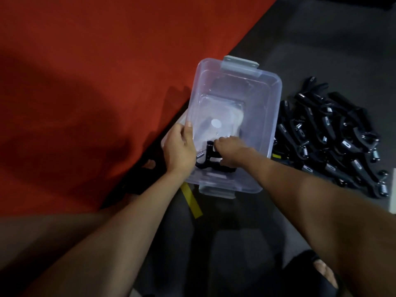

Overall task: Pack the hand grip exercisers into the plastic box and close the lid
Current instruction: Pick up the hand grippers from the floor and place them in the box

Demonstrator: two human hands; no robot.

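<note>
A clear plastic box (270, 108) with grey latches stands open on the grey floor, at the middle of the head view. My left hand (179, 150) grips the box's left rim. Reaching inside at the near end, my right hand (230, 152) holds a black hand grip exerciser (209, 160) with a metal spring, low by the box bottom. A pile of several black exercisers (330, 136) lies on the floor just right of the box. What looks like the clear lid (171, 133) lies under the box's left side, mostly hidden.
A red carpet (96, 82) covers the floor to the left, its edge running diagonally past the box. A yellow strip (191, 200) lies on the floor near the box's front latch. My feet (325, 273) show at the bottom right.
</note>
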